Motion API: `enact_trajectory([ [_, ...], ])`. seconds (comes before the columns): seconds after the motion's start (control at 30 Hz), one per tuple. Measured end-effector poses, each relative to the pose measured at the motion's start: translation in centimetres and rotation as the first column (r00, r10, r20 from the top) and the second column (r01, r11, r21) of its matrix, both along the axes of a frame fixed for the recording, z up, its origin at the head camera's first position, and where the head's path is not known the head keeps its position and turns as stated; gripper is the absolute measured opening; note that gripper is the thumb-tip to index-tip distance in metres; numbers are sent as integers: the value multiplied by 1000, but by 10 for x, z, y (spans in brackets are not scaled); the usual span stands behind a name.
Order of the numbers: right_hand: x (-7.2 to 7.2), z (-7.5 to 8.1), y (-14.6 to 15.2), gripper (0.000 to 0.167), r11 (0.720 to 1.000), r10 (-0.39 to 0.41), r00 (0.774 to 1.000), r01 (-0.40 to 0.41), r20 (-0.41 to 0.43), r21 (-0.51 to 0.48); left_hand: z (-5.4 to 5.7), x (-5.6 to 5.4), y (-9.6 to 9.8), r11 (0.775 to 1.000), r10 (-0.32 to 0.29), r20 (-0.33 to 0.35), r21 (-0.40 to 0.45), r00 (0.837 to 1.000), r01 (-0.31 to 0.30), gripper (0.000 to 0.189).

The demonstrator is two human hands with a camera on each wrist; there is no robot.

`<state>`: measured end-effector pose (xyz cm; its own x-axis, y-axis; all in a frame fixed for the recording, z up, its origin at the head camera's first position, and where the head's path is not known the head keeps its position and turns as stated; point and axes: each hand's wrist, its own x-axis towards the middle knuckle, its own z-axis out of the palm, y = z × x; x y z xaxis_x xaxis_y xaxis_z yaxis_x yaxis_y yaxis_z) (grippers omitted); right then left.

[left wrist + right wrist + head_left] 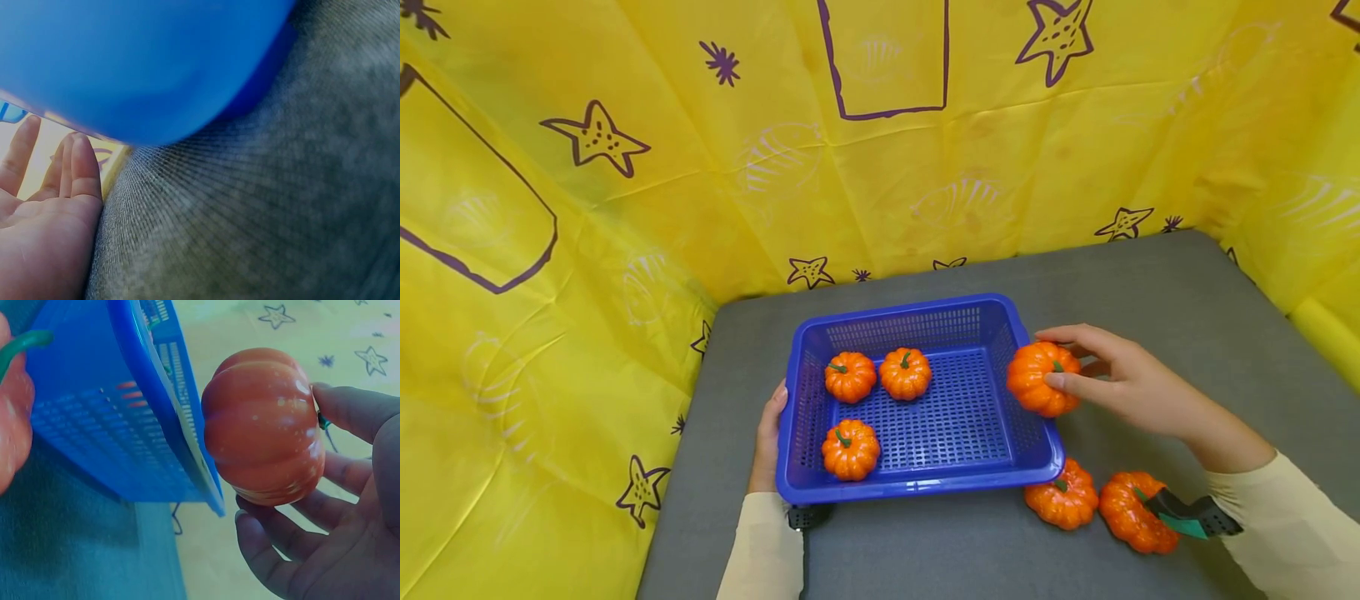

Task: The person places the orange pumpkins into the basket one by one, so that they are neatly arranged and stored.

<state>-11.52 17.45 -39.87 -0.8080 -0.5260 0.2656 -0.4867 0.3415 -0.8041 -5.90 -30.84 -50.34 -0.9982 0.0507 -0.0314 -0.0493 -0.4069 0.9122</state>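
One orange pumpkin [1036,379] is held by the fingers of the right hand [1131,383], at the right edge of the blue basket [917,485]. The left hand [768,437] touches the basket's left side, its fingers almost straight. Three little pumpkins [906,375] sit inside, and two big pumpkins [1063,506] rest on the gray surface [917,550], near right.

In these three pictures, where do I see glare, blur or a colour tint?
Head view: small glints on the glossy orange ribbed pumpkin in the bare right hand; left wrist view: the blue plastic basket looks soft and blurred; right wrist view: a bluish cast, white highlights on that pumpkin.
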Motion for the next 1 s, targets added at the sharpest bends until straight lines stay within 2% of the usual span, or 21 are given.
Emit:
enact_trajectory([
  [0.43,2,-2,-27,50,996,91,996,-91,-24,-9,0,-1,0,1000,-14,-3,21,1000,14,58],
  [0.77,6,-2,-53,45,990,133,990,-135,46,44,-2,-2,-3,998,-36,-32,41,999,38,57],
  [1.0,10,-5,-68,45,983,162,986,-165,43,75,-4,-3,-4,996,-57,-51,60,997,60,56],
])
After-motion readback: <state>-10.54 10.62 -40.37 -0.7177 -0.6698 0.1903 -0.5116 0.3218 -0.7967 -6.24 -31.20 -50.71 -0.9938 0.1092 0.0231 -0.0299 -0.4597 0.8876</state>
